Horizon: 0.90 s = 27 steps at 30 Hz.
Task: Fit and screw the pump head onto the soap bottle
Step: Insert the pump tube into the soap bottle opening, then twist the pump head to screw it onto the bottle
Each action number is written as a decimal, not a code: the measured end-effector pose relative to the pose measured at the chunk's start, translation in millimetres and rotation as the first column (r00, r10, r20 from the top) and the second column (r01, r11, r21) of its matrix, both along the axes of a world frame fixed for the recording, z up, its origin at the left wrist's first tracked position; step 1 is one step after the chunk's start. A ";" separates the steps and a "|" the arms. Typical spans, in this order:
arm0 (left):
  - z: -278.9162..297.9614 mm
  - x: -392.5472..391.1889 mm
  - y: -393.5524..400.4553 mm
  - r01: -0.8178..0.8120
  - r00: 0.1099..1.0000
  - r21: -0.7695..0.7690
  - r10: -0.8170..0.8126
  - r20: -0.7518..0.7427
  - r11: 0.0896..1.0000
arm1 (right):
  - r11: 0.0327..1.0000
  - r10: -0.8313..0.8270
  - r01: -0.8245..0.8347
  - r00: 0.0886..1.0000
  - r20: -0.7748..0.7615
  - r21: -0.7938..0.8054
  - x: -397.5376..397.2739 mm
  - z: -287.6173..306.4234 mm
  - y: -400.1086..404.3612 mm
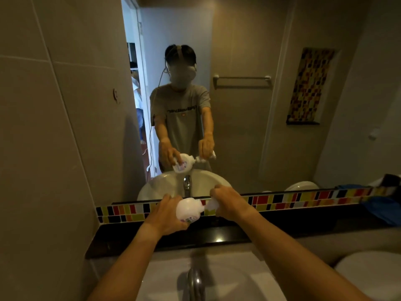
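Nearest you, the tap (196,283) rises over the pale basin (238,279), lit from above. Beyond it, your two forearms reach out over the dark desk (217,234), a glossy black ledge that carries a single highlight and nothing else in view.

Your left hand (168,213) wraps the soap bottle (188,210) from the side and below, fingers closed around its white body, printed label facing down. The bottle lies tilted, neck pointing right, held in the air above the desk and not resting on it. Your right hand (227,203) closes over the pump head (213,204), which meets the bottle's neck; only a white part shows between the fingers, so how far the thread is engaged cannot be told.

To do this step well, you likely need to hold the bottle still with the left hand, keep the pump head in line with the neck, and turn with the right only. If it binds early, back off and restart rather than force a crossed thread. A tilted bottle may leak at the neck, so bringing it upright seems wise.

Behind the hands runs a multicoloured tile strip (282,199), then the mirror (238,127), which shows the same grip from the front. A blue cloth (382,210) lies at far right; grey wall tiles (54,127) close the left.
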<state>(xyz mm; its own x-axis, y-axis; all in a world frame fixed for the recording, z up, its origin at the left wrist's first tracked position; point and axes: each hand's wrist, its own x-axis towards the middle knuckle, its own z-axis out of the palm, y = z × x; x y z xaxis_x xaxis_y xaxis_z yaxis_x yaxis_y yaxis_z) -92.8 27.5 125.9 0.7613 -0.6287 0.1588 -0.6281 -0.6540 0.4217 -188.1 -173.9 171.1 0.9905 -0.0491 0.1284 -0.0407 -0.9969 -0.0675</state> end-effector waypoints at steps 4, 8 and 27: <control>2.6 -11.2 -9.7 0.027 1.000 -0.024 -0.027 0.003 0.999 | 0.985 0.062 -0.058 0.998 0.015 -0.165 -0.7 4.5 12.1; -0.7 -17.6 -12.8 0.022 1.000 -0.086 -0.023 -0.018 0.996 | 0.953 0.131 -0.117 0.991 0.033 -0.278 2.2 7.4 21.0; 1.3 -38.9 -15.1 -0.180 0.755 -0.524 -0.225 -0.616 0.833 | -0.041 -0.205 0.125 0.970 -0.130 0.991 3.6 18.5 35.8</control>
